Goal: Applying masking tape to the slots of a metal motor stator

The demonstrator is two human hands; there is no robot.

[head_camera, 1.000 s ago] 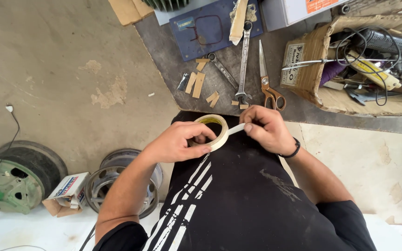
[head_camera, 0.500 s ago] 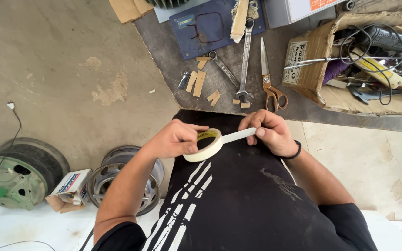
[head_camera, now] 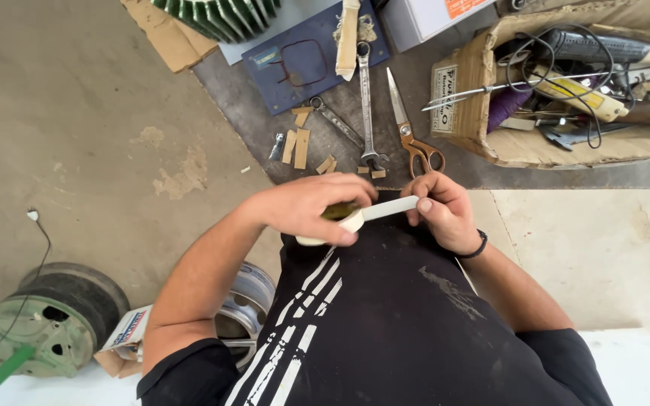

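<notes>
So the left hand (head_camera: 310,209) is wrapped around a roll of pale tape (head_camera: 338,225), fingers clamped over the top, right in front of the black shirt (head_camera: 400,316). The right hand (head_camera: 439,212) pinches the loose tape strip (head_camera: 389,208) pulled out sideways from the roll. Farther off on the floor: orange-handled scissors (head_camera: 414,143), a long wrench (head_camera: 366,105), and to the right a cardboard box (head_camera: 483,128) of tools.

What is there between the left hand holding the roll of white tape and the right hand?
In the head view, a pulled-out strip of white tape spans from the roll in the left hand to the right hand.
</notes>
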